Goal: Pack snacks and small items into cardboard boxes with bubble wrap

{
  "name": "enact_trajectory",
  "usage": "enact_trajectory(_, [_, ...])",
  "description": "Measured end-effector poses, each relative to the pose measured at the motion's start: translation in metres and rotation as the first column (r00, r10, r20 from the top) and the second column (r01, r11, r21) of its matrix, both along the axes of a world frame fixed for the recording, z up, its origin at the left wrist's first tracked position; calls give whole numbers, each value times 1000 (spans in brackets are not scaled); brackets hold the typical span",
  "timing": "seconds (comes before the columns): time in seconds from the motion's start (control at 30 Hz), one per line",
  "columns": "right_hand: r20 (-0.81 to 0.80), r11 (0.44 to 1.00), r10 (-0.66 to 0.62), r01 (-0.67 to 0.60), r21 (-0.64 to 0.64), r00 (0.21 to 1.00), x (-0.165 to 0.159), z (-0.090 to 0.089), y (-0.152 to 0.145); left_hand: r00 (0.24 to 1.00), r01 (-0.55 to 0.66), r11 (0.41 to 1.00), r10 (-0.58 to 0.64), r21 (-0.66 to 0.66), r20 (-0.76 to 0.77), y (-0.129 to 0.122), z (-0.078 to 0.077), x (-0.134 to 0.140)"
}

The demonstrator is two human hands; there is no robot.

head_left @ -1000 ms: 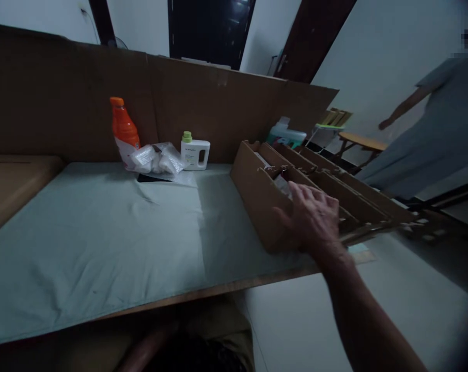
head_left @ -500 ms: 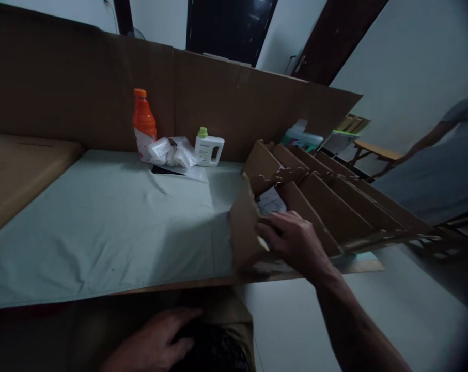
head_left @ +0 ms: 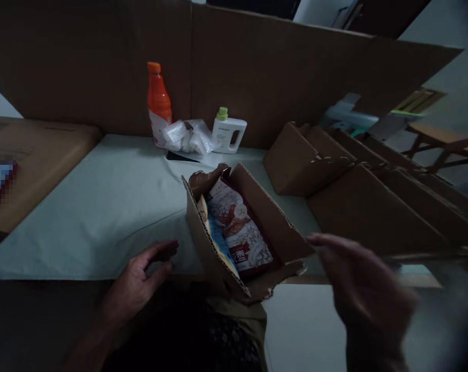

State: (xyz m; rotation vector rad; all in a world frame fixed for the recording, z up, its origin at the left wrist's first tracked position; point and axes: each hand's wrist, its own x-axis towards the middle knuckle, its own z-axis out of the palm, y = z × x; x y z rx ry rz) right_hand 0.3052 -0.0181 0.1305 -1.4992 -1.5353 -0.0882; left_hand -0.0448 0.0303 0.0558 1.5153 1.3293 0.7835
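Note:
An open cardboard box (head_left: 205,248) sits tilted at the table's front edge, right before me. Inside lie a dark red and white printed packet (head_left: 239,227) and a blue and yellow packet (head_left: 220,243) along its left wall. My left hand (head_left: 135,281) is off to the left of the box, thumb and fingers apart, holding nothing. On the other side, my right hand (head_left: 365,279), smeared by motion, has its fingers stretched toward the box's right corner. Whether its fingertips touch the cardboard I cannot tell.
More cardboard boxes (head_left: 369,206) stand in rows on the right. Along the back cardboard panel (head_left: 280,72) are an orange bottle (head_left: 159,101), bubble wrap (head_left: 189,138) and a white jug (head_left: 228,134). A large flat carton (head_left: 51,155) lies at left.
The box with the packets has come out of the row at right to the front middle. My right hand has let go of its edge, and my left hand has risen beside the box.

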Motion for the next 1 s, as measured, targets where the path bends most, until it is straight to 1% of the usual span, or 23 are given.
enact_trajectory(0.07, [-71,988,-37,26,-154,997,7,-44,-10,1000,15,1000,-16,27,22,12,-1,4])
enact_trajectory(0.13, [-145,973,-66,32,-228,987,0,-86,-24,997,2,997,-8,73,73,33,-3,10])
enact_trajectory(0.17, [-191,966,-73,22,-256,979,-7,-104,-32,995,-9,995,-1,102,104,47,-4,14])
enact_trajectory(0.23, [-291,952,-57,-36,-304,955,-26,-131,-46,986,-9,986,-19,165,164,74,-4,25])
enact_trajectory(0.27, [-332,948,-49,-61,-313,942,-36,-140,-52,980,19,983,-55,183,192,86,-4,31])
enact_trajectory(0.33, [-385,945,-51,-80,-317,922,-50,-150,-58,959,104,976,-150,193,242,104,-1,44])
enact_trajectory(0.4, [-418,947,-51,-89,-310,907,-55,-149,-53,946,155,970,-201,188,256,109,2,52])
enact_trajectory(0.43, [-431,944,-30,-117,-309,902,-55,-146,-45,952,137,972,-182,189,246,107,2,52])
enact_trajectory(0.47, [-439,939,8,-158,-306,898,-55,-140,-34,966,84,977,-128,196,225,102,1,50])
enact_trajectory(0.53, [-436,930,104,-243,-276,894,-54,-125,-1,984,-87,972,51,216,170,89,-3,38])
enact_trajectory(0.6, [-426,922,195,-313,-228,883,-59,-108,42,962,-267,938,245,222,124,75,-10,19])
enact_trajectory(0.7, [-456,882,325,-439,-170,829,-80,-90,107,863,-503,836,497,218,89,60,-20,-8])
enact_trajectory(0.77, [-477,841,398,-519,-151,783,-95,-86,137,809,-585,785,583,204,76,57,-25,-21])
enact_trajectory(0.8, [-484,825,422,-546,-146,767,-102,-86,146,798,-600,776,598,196,76,57,-26,-25])
enact_trajectory(0.87, [-495,801,444,-578,-154,747,-109,-90,153,817,-575,800,570,171,81,60,-29,-32])
enact_trajectory(0.93, [-515,791,426,-582,-187,744,-108,-97,148,856,-516,844,510,148,79,65,-34,-37])
enact_trajectory(1.0, [-544,769,404,-595,-234,736,-102,-104,138,882,-471,873,465,129,74,68,-42,-43])
